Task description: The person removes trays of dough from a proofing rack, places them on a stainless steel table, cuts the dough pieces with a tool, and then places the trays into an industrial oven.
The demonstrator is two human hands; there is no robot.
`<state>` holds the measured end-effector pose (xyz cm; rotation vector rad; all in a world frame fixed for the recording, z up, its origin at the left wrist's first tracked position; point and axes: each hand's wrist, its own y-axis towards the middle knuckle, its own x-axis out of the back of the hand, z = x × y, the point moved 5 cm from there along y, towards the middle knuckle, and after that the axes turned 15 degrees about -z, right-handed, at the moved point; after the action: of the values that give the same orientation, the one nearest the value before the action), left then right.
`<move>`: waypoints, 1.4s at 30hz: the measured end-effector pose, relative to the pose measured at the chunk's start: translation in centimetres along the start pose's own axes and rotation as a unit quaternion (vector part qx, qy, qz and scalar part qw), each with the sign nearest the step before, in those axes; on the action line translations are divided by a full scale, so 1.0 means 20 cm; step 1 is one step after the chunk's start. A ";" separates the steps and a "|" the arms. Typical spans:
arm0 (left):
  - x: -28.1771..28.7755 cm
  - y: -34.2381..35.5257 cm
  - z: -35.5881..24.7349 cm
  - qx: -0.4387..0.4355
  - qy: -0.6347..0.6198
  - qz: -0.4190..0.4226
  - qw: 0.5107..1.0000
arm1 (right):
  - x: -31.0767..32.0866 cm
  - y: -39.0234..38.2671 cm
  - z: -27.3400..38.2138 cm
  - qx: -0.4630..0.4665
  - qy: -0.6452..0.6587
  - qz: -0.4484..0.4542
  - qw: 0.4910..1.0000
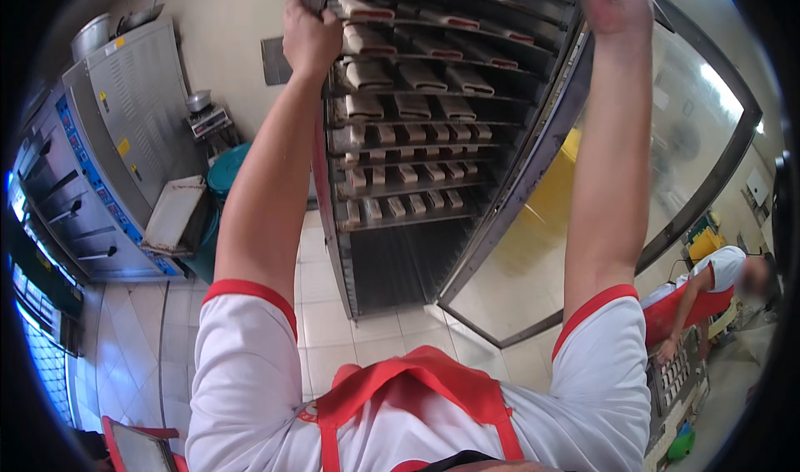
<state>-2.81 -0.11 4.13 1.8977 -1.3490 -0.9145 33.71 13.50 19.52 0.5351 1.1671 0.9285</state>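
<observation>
A tall metal rack (400,264) stands in front of me, its shelves holding trays with several rows of pale folded dough pieces (412,104), some showing red filling. My left hand (310,32) is closed around the rack's upright at the upper left. My right hand (615,1) is raised to the upper right of the rack, fingers curled on its frame and partly cut off by the picture's edge. A glazed metal door (700,130) stands open behind my right arm.
On the left are a steel oven (125,114), a green bin (225,172) with a board (173,209) beside it, and a small pot (198,99). A co-worker (692,297) bends over a tray (677,372) at the right. Tiled floor (379,330) surrounds the rack's base.
</observation>
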 end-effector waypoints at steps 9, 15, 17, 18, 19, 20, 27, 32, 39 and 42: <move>0.02 0.02 -0.14 -0.002 -0.047 -0.056 0.997 | 0.08 0.52 -0.06 -0.083 0.060 -0.039 0.994; 0.05 0.02 -0.13 0.001 -0.035 -0.021 0.999 | 0.09 0.43 -0.21 -0.120 0.095 -0.093 0.984; 0.04 0.01 -0.15 0.018 -0.041 0.006 0.999 | 0.14 0.50 -0.26 -0.103 0.073 -0.069 0.990; 0.04 0.00 -0.17 0.018 -0.043 -0.005 0.999 | 0.15 0.52 -0.29 -0.109 0.076 -0.093 0.987; 0.05 0.01 -0.17 0.013 -0.044 -0.011 0.999 | 0.16 0.54 -0.32 -0.109 0.082 -0.091 0.986; 0.05 0.02 -0.17 0.008 -0.046 -0.016 0.999 | 0.17 0.57 -0.35 -0.119 0.082 -0.091 0.985; 0.05 0.01 -0.18 -0.011 -0.029 -0.036 0.999 | 0.24 0.70 -0.52 -0.138 0.084 -0.137 0.977; 0.05 0.03 -0.16 -0.024 -0.019 -0.052 0.998 | 0.22 0.75 -0.56 -0.164 0.088 -0.128 0.974; 0.02 -0.03 -0.21 0.013 -0.018 -0.019 1.000 | 0.27 0.75 -0.46 -0.161 0.071 -0.170 0.969; 0.05 -0.03 -0.15 0.030 -0.012 -0.017 0.999 | 0.17 0.57 -0.37 -0.122 0.055 -0.123 0.983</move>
<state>0.29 -0.61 5.09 1.9653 -1.3764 -0.9259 23.24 21.60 24.01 0.1399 1.1676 0.8794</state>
